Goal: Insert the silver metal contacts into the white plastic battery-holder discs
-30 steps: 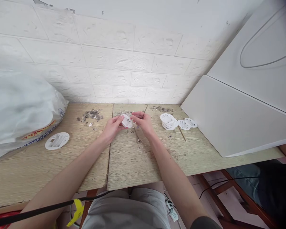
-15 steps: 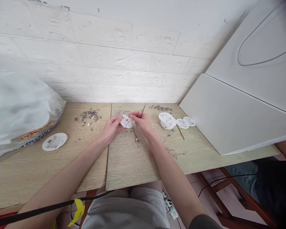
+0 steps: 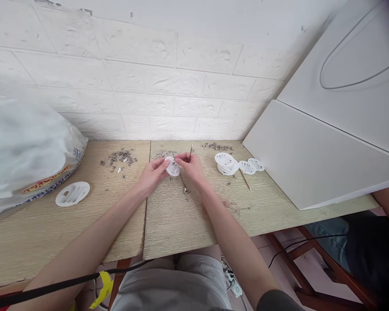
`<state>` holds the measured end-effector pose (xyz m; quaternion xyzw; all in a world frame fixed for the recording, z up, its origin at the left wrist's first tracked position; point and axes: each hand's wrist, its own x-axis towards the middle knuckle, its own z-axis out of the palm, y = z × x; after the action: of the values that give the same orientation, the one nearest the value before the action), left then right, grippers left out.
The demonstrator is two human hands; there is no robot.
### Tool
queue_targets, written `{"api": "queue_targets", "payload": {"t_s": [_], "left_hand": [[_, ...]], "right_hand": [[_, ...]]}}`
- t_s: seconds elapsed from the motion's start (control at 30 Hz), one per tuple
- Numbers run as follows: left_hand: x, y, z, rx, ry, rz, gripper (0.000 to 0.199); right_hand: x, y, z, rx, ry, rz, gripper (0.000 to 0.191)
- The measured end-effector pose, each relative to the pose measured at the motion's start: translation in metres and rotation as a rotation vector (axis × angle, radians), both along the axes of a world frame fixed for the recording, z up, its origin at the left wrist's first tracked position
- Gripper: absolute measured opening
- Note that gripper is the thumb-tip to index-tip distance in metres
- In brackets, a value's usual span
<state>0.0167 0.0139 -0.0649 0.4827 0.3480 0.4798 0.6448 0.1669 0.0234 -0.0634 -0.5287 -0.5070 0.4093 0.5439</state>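
A round white plastic disc (image 3: 173, 167) with slots is pinched between the thumb and fingers of my left hand (image 3: 154, 172). My right hand (image 3: 190, 166) meets the disc's right edge with its thumb and fingertips closed. A thin dark stick (image 3: 190, 152) rises from between the right hand's fingers; its lower part is hidden by the hand. Just behind the hands lies a pile of small metal pieces (image 3: 164, 154). A few metal clips (image 3: 186, 190) lie in front of the hands, at the end of a thin rod.
A large plastic bag (image 3: 29, 142) and a white disc (image 3: 73, 193) are at the left. Metal pieces (image 3: 122, 156) lie right of them. Stacked discs (image 3: 226, 163), two more discs, and a wooden stick (image 3: 245, 179) lie right, near a white panel (image 3: 324, 151). Another person's arm shows far right.
The disc has been tilted so its face turns more towards the camera. My right hand has shifted slightly left, and the stick in it stands more upright.
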Motion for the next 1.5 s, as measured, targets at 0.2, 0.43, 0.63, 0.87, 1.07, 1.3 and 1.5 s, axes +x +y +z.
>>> {"api": "queue_targets", "payload": {"t_s": [0.2,0.43,0.63,0.87,1.07,1.3,1.5], "left_hand": [[-0.0012,-0.0001,-0.0019,0.055,0.011,-0.088,0.046],[-0.0025,0.0007,-0.0027,0.14,0.091,-0.114,0.049],[-0.0022,0.0026,-0.0065,0.182,0.113,-0.094,0.049],[-0.0025,0.0019,-0.0073,0.125,0.117,-0.055,0.055],[-0.0028,0.0033,-0.0087,0.096,0.057,-0.045,0.052],[-0.0029,0.0025,-0.0062,0.106,0.046,-0.026,0.051],[-0.003,0.0031,-0.0081,0.117,0.056,-0.004,0.052]], "right_hand": [[0.0002,-0.0008,-0.0016,0.033,-0.083,-0.045,0.008],[0.0006,-0.0033,0.0014,0.061,-0.085,-0.008,0.005],[0.0,-0.0034,0.0014,0.059,-0.067,0.003,0.005],[0.0012,-0.0031,0.0016,0.027,-0.109,-0.023,0.008],[0.0011,-0.0013,-0.0005,0.015,-0.129,-0.004,0.011],[0.0003,-0.006,0.0052,0.041,-0.148,0.007,0.016],[-0.0005,-0.0086,0.0053,0.056,-0.142,0.043,0.015]]}}
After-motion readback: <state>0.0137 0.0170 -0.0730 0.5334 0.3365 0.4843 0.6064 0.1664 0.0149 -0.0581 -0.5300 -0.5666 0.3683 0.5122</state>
